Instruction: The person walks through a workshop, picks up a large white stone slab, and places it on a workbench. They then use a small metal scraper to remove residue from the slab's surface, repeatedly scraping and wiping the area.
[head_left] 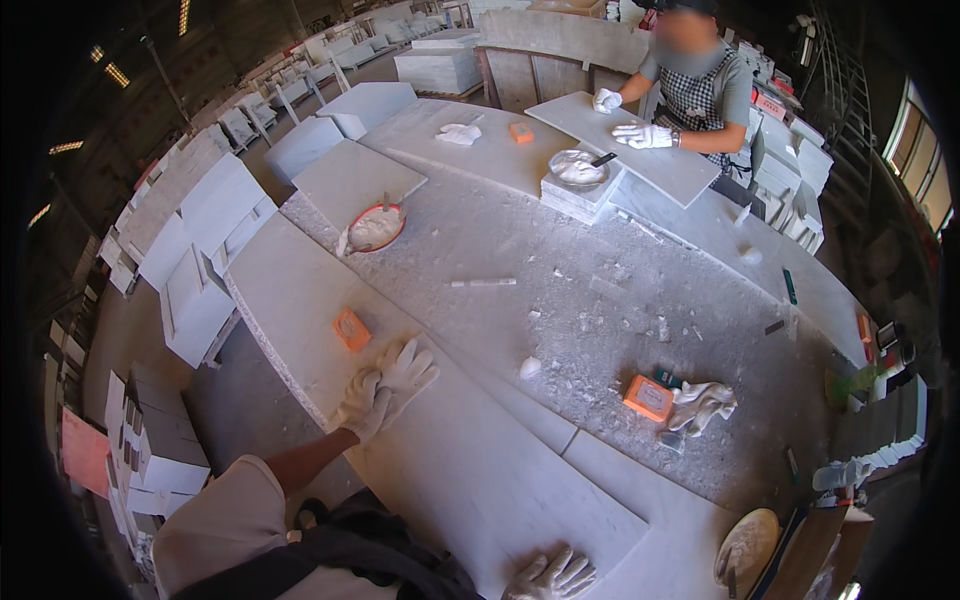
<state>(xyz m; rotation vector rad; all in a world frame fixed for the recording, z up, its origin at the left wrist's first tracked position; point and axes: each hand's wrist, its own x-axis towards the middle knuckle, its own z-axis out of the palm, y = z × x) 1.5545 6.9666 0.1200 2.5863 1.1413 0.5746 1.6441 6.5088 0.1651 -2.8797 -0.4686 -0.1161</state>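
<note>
Under the white-gloved left hand and white-gloved right hand, both resting flat, gripping nothing visible, a long pale-grey stone slab runs far-left to near-right; an orange rectangular block lies just beyond the left.

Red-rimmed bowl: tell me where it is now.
In the head view, the red-rimmed bowl sits upper left of centre, by the near edge of a pale slab, beyond the orange block near the left hand.
</note>
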